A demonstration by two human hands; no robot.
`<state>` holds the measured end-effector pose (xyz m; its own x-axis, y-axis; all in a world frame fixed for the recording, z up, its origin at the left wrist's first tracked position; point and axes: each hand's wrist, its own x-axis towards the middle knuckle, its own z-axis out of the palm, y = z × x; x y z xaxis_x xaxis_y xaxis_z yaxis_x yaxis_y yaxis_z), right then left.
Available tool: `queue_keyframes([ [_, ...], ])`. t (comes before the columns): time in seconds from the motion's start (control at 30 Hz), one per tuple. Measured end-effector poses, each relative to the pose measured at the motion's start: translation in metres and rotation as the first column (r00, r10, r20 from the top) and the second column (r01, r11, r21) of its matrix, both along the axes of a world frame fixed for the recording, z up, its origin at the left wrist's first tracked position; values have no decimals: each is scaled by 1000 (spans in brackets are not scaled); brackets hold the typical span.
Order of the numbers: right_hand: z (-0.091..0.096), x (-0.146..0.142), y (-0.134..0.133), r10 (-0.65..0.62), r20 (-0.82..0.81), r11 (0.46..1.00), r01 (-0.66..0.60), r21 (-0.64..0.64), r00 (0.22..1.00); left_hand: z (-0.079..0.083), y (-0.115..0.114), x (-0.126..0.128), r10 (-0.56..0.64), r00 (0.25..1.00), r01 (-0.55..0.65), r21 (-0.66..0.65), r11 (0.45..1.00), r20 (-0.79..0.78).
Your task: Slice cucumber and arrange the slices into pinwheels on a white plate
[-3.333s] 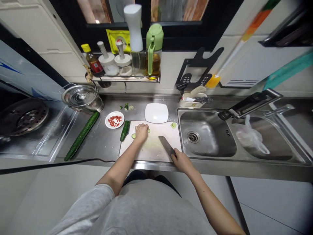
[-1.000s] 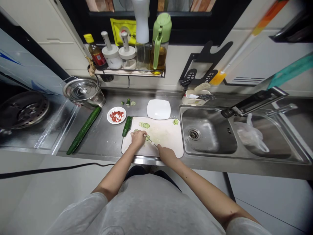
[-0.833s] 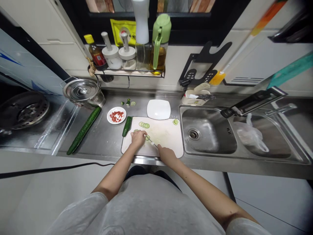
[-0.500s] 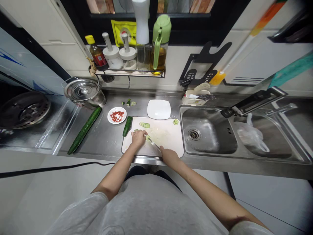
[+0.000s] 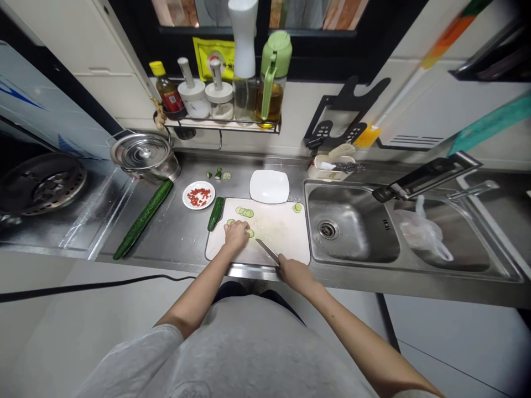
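Note:
My left hand (image 5: 236,235) is on the left half of the white cutting board (image 5: 286,235), its fingers curled down over cucumber slices (image 5: 250,233) that stick out at the fingertips. Most of what lies under that hand is hidden. In my right hand (image 5: 295,274), at the board's front edge, is a knife (image 5: 267,251), its blade slanting towards the left hand and apart from the slices. A short row of cut slices (image 5: 244,211) lies farther back on the board, and a few more slices (image 5: 297,208) sit at its far right corner. A cucumber piece (image 5: 215,214) rests along the left edge.
A white plate (image 5: 269,186) stands behind the board. Left of it are cucumber ends (image 5: 218,173) and a dish of red bits (image 5: 199,195). A whole cucumber (image 5: 143,220) lies near a lidded steel pot (image 5: 145,155). The sink (image 5: 352,221) is at the right.
The knife has drawn back from the cucumber slice, towards the right and the front edge, with my right hand. My left hand has hardly moved.

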<state>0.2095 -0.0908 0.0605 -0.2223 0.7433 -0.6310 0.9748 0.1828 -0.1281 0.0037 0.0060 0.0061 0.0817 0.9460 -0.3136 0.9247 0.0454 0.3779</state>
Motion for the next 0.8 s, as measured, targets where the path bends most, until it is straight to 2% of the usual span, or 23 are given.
queue_keyframes([
  [0.17, 0, 13, 0, -107, -25, 992, 109, 60, 994, 3, -1, 5, 12, 1000, -12, -3, 1000, 22],
  [0.27, -2, 20, 1, -195, -45, 976, 198, 91, 980, 6, -7, 7, 25, 998, -26, 11, 1000, 60],
  [0.37, -4, 24, 3, -232, -61, 968, 237, 86, 971, 9, -15, 6, 27, 994, -28, 10, 1000, 104],
  [0.53, -6, 26, 6, -252, -51, 964, 255, 78, 966, 15, -15, -15, 97, 993, -100, 38, 994, 68],
  [0.67, -7, 26, 9, -238, -54, 967, 242, 78, 970, 18, -2, -38, 171, 985, -171, 61, 983, 5],
  [0.8, -8, 27, 12, -221, -45, 970, 224, 90, 974, 18, 11, -51, 193, 981, -189, 74, 979, -38],
])
